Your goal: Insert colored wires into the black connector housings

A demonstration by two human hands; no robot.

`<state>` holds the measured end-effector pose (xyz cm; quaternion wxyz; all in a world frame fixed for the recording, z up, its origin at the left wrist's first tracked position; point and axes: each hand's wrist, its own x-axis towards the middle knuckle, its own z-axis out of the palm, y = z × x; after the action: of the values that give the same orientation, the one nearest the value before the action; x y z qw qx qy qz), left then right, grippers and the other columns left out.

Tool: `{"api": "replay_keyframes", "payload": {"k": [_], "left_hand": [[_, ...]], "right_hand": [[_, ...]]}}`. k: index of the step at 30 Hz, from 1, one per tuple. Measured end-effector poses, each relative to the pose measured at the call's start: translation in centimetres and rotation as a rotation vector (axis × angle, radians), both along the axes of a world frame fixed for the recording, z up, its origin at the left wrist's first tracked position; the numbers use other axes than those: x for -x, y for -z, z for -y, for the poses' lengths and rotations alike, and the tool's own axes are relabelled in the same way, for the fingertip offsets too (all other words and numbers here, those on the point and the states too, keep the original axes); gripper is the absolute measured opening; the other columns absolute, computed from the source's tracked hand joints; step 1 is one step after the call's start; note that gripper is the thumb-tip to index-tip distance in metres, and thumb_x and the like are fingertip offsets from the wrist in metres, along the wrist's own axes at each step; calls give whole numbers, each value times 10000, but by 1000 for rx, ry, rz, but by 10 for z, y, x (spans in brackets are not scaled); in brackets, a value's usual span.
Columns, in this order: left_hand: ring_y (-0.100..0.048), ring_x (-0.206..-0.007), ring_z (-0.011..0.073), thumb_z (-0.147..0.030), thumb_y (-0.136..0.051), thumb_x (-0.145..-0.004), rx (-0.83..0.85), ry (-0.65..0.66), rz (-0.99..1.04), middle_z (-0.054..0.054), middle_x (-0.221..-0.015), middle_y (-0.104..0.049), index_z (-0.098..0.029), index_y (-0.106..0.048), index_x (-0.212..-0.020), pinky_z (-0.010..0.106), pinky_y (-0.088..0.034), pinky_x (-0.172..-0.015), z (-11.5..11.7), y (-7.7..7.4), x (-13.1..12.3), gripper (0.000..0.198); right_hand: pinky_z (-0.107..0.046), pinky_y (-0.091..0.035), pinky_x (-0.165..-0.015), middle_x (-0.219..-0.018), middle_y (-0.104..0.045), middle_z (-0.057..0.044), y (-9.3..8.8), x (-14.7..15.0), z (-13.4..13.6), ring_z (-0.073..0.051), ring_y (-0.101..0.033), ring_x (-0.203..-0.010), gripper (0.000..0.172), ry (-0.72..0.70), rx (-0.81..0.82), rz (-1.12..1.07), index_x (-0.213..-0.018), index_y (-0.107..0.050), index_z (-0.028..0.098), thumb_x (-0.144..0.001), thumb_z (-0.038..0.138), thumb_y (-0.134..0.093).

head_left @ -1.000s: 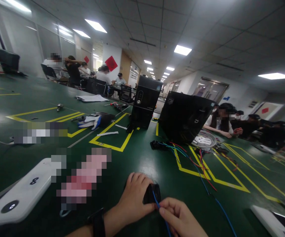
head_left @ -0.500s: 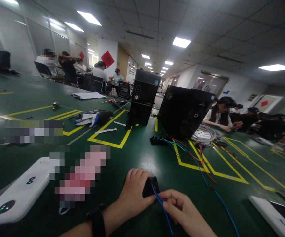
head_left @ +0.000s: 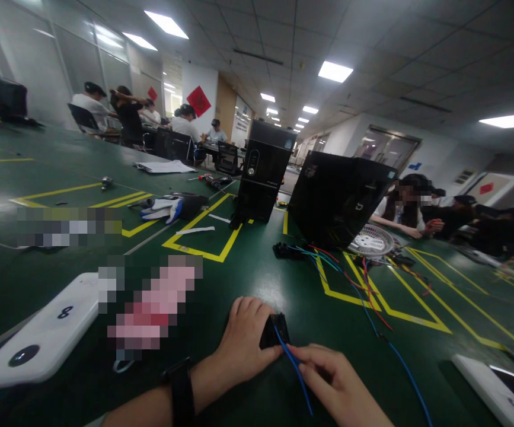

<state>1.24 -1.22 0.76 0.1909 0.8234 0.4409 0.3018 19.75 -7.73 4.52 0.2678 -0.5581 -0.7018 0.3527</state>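
Observation:
My left hand (head_left: pixel 248 337) is wrapped over the side of a small black block (head_left: pixel 267 338) on the green table and grips it, thumb along its near edge. A blue wire (head_left: pixel 303 386) runs from the block's top toward me, its loose end hanging down. My right hand (head_left: pixel 334 376) pinches this wire between thumb and forefinger, close to the block. The left fingertips partly cover the block, and how the wire's far end sits in it is too small to tell.
Farther back lie another black block (head_left: pixel 283 251) with coloured wires, two black computer towers (head_left: pixel 263 178) (head_left: pixel 345 198) and a white basket (head_left: pixel 374 240). White devices lie left (head_left: pixel 56 332) and right (head_left: pixel 488 379). Work gloves (head_left: pixel 163 210) rest behind. A co-worker (head_left: pixel 405 207) sits opposite.
The view has shifted slightly. Both hands stay at the black block, and my right hand keeps its pinch on the blue wire with little movement.

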Motion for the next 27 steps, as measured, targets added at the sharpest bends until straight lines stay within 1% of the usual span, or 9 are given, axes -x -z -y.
{"api": "replay_keyframes", "payload": {"k": [7,9,12,15,17,19,24,27], "left_hand": [[-458,-967,255,-402,-724,-669,3,1,-1,29,-962,-540,-218,-562,-933,400,-323,-904,-1,1,1,360],[-458,-965,253,-407,-722,-669,5,6,-3,29,-961,-537,-219,-561,-936,397,-327,-900,-1,1,1,365],[-458,-969,254,-411,-717,-670,7,12,0,30,-973,-535,-222,-558,-944,395,-331,-897,-1,2,1,369],[-459,-975,250,-366,-730,-651,4,12,5,26,-974,-534,-224,-557,-943,387,-329,-899,-1,3,0,368],[-459,-976,246,-337,-738,-640,1,13,13,22,-971,-534,-225,-556,-940,384,-326,-903,-1,3,0,369],[-460,-974,245,-333,-740,-640,-2,15,20,21,-971,-536,-224,-555,-938,382,-326,-900,-1,3,0,368],[-464,-952,251,-404,-720,-671,-8,22,8,29,-953,-537,-216,-559,-937,389,-337,-877,-2,3,0,364],[-462,-949,253,-425,-718,-669,-6,23,-1,29,-952,-536,-219,-560,-939,392,-340,-873,-3,3,0,375]], "right_hand": [[-244,-394,-574,-669,-561,-11,-2,0,-1,-147,-547,-625,260,78,-154,130,-951,-708,170,-868,301,-500],[-239,-390,-569,-669,-548,-9,0,1,1,-142,-546,-627,260,58,-200,143,-956,-701,166,-880,295,-488],[-235,-382,-567,-665,-524,-5,3,3,4,-134,-537,-625,263,-10,-253,160,-984,-685,162,-897,278,-466],[-233,-367,-566,-665,-522,-4,2,3,5,-129,-528,-625,247,-88,-252,210,-982,-680,173,-900,247,-459],[-233,-362,-569,-675,-538,-6,0,2,4,-128,-531,-634,237,-148,-223,243,-958,-683,184,-898,223,-457],[-234,-365,-576,-696,-563,-13,-3,1,3,-130,-543,-650,234,-176,-196,269,-944,-684,189,-896,208,-456],[-237,-384,-585,-732,-602,-17,-6,-5,2,-136,-569,-665,239,-95,-195,290,-998,-672,202,-902,225,-454],[-242,-405,-610,-759,-626,-17,-8,-7,4,-143,-584,-689,242,-81,-195,280,-1021,-668,213,-904,230,-456]]}}
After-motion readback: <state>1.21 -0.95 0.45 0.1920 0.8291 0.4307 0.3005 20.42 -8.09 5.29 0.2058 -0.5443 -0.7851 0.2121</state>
